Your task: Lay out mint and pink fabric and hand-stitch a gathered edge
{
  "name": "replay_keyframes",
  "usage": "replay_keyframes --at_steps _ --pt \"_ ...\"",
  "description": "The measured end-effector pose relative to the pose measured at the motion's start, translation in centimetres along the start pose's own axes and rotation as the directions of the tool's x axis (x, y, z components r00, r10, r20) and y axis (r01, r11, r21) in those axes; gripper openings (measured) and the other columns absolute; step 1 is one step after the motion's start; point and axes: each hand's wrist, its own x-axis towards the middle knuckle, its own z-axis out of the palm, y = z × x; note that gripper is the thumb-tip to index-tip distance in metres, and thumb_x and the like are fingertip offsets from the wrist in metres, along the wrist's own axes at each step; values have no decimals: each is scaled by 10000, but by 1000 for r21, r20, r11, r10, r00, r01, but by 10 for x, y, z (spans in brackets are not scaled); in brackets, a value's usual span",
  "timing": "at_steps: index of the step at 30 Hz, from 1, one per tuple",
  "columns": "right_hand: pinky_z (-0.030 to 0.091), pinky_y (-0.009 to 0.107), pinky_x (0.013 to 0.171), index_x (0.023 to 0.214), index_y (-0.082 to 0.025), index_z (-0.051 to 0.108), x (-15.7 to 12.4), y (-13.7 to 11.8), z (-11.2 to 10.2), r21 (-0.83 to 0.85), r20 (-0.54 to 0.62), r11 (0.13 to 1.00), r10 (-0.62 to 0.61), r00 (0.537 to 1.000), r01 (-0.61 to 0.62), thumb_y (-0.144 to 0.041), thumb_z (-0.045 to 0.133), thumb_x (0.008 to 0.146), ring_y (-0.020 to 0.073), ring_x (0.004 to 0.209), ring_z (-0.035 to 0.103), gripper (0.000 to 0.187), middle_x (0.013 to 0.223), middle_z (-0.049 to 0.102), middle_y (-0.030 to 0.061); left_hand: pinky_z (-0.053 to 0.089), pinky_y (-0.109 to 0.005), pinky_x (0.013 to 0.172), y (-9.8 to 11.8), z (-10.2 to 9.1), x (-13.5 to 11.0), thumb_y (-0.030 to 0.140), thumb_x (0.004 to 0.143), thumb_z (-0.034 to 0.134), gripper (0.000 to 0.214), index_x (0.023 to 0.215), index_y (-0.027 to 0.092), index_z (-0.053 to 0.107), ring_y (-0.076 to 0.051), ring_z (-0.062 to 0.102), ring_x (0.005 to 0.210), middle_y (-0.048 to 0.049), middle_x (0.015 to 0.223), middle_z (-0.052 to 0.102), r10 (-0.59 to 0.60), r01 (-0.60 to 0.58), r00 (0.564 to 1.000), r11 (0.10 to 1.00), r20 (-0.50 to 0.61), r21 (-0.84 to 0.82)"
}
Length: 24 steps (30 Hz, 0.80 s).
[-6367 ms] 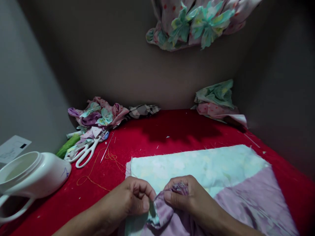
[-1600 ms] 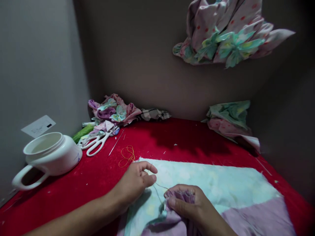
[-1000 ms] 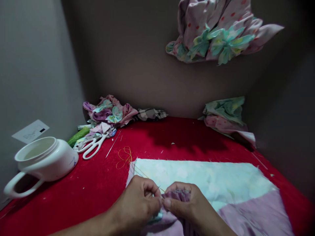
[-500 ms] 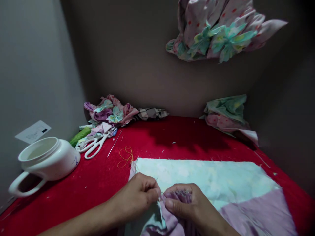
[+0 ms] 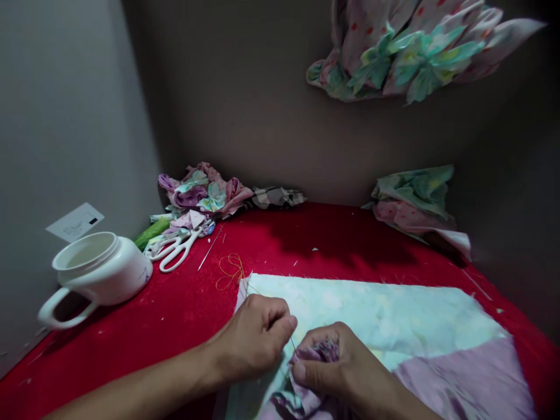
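The left hand [image 5: 254, 338] has just drawn back from the fabric, fingers pinched around a fine needle [image 5: 292, 341], while the right hand [image 5: 336, 364] pinches the gathered lilac fabric [image 5: 317, 352], which lies at the near edge of the red surface [image 5: 332, 239].

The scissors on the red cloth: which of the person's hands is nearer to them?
Left. The left hand lies below and to the right of the scissors in the head view. The right hand is farther away, beyond the left hand on the same side.
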Motion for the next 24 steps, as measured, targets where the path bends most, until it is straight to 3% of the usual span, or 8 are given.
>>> replay_keyframes --at_steps 8,12,14,17,20,24 --pt "305 174 414 534 -115 537 -2 -3 1 -3 25 999 42 999 -42 -209 642 574 83 428 452 146 466 528 3 215 -225 464 -6 4 2 321 811 407 335 525 161 337 -80 322 492 47 491 327 78 -71 989 996 -127 63" --pt "343 199 453 580 -119 530 4 6 -1 87 -52 996 27 998 -22 -301 701 552 106 455 479 251 493 539 10 251 -210 487 -5 -1 2 331 802 427 255 618 156 452 -86 341 526 48 532 361 38 -50 989 996 -143 -80" --pt "353 211 476 588 -112 530 7 11 -2 113 -125 993 -30 992 44 -352 727 533 106 471 468 315 493 516 2 251 -204 475 -3 -3 1 316 763 469 190 686 148 512 -85 338 521 50 538 377 -22 1 993 982 -112 -187" --pt "291 197 452 600 -109 519 10 15 -5 62 -187 994 -78 979 91 -402 733 543 75 450 390 367 472 447 -25 206 -202 422 0 0 -3 287 646 553 164 649 123 550 -75 299 459 54 472 376 -173 173 984 933 29 -315" --pt "246 192 437 635 -112 522 13 18 -9 1 -180 996 -83 980 84 -417 741 535 67 456 346 388 483 414 -38 192 -195 399 1 8 -5 261 568 577 152 608 116 552 -67 286 423 58 426 375 -246 267 964 876 104 -403" --pt "249 199 452 673 -109 546 12 20 -12 -38 -130 992 -122 984 118 -465 725 543 75 476 346 420 506 427 -26 230 -189 399 1 12 -4 238 546 551 126 579 117 545 -67 319 420 44 435 418 -272 289 956 830 105 -477"
